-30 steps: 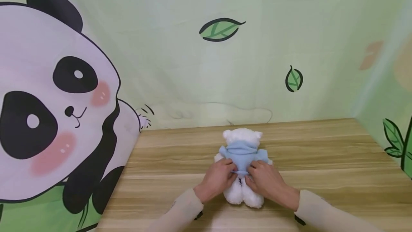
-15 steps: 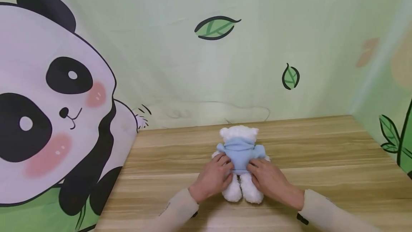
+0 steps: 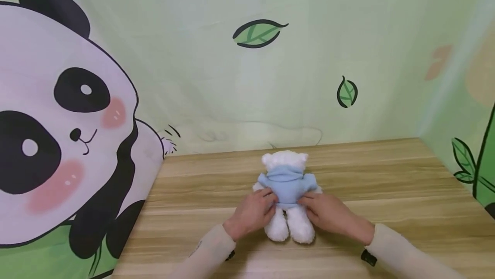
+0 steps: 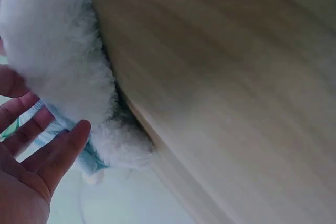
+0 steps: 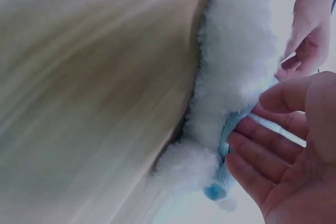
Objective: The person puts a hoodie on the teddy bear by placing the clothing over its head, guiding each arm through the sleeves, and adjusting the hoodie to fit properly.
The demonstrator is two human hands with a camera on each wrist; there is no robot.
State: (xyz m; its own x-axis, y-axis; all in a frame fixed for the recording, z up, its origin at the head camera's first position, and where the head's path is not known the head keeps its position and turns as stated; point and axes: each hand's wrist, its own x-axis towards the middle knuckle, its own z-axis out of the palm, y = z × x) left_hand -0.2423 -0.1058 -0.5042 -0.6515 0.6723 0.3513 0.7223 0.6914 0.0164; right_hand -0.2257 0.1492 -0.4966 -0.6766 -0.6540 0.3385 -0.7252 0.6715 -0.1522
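Note:
A white plush bear (image 3: pixel 289 225) in a light blue hooded top (image 3: pixel 288 188) lies on the wooden table, its back and hood upward and its legs toward me. My left hand (image 3: pixel 253 210) has its fingertips at the left side of the top's hem. On the opposite side, my right hand (image 3: pixel 334 214) touches the hem with nearly straight fingers. In the left wrist view the fingers (image 4: pixel 65 153) are spread against the blue cloth beside the bear's white fur (image 4: pixel 58 51). The right wrist view shows the thumb apart from the fingers (image 5: pixel 262 150) at the cloth's edge.
The wooden table (image 3: pixel 386 176) runs back to a pale green curtain (image 3: pixel 209 77) printed with leaves. A large printed panda (image 3: pixel 96 141) covers the left side. Another green printed panel (image 3: pixel 464 120) borders the table on the right.
My hands have moved a little apart, toward the two sides of the top. Its hem now lies flatter across the bear's back. The head view has shifted slightly.

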